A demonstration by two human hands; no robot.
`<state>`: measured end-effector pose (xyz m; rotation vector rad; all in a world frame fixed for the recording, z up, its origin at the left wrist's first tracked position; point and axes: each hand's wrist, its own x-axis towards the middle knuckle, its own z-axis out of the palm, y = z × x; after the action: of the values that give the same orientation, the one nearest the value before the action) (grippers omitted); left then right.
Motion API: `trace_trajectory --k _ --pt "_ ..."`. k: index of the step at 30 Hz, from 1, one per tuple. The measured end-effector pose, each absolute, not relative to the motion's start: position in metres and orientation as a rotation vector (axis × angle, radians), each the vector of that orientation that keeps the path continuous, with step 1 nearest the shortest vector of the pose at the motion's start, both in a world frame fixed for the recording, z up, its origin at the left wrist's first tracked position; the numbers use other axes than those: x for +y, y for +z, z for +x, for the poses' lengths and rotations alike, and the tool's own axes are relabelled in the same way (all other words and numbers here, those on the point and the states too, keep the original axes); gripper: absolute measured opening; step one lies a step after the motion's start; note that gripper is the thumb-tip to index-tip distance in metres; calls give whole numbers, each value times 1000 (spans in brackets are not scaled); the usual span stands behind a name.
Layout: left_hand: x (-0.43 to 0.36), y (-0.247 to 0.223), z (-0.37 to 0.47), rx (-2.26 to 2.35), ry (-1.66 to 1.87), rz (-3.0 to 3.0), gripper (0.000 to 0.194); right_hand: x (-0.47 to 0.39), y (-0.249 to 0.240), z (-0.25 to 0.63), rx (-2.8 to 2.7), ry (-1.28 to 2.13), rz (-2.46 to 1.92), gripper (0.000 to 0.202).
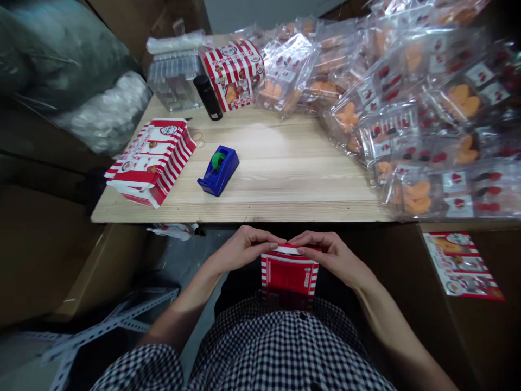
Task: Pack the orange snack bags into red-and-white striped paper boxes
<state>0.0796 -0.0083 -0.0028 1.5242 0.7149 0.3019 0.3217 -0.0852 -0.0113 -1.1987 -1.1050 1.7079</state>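
Observation:
A red-and-white striped cardboard box [288, 274] stands upright in my lap, just below the table's front edge. My left hand [249, 248] pinches the left part of its top edge, thumb towards me and fingers behind. At the right part of the same edge, my right hand [329, 252] grips in the same way, with both sets of fingertips nearly meeting. A white flap shows along the top between the thumbs. The lower part of the box falls into shadow against the checked shirt.
On the wooden table [293, 179] are a blue tape dispenser [220, 171], a stack of flat striped boxes [152, 155], a black cylinder [208, 98], an assembled striped box [234, 76] and clear plastic cases [173, 81]. Bagged orange items [415, 198] heap at right. A printed card [463, 266] lies lower right.

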Motion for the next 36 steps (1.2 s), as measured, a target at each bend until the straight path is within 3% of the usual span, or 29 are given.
trace_trajectory --k 12,16,19,26,36 --pt "-17 11 72 564 299 1681 31 -102 0 317 -1271 1527 -1217 10" --pt "-28 6 72 566 402 1825 43 -114 -4 312 -1264 1369 -1278 11" --pt "-36 -3 72 593 512 1894 38 -121 -6 311 -1308 1297 -1272 16" --pt "-38 -12 68 582 584 1933 37 -128 -8 318 -1374 1360 -1269 32" --pt "-32 1 77 548 494 1975 28 -110 9 337 -1319 1587 -1277 19"
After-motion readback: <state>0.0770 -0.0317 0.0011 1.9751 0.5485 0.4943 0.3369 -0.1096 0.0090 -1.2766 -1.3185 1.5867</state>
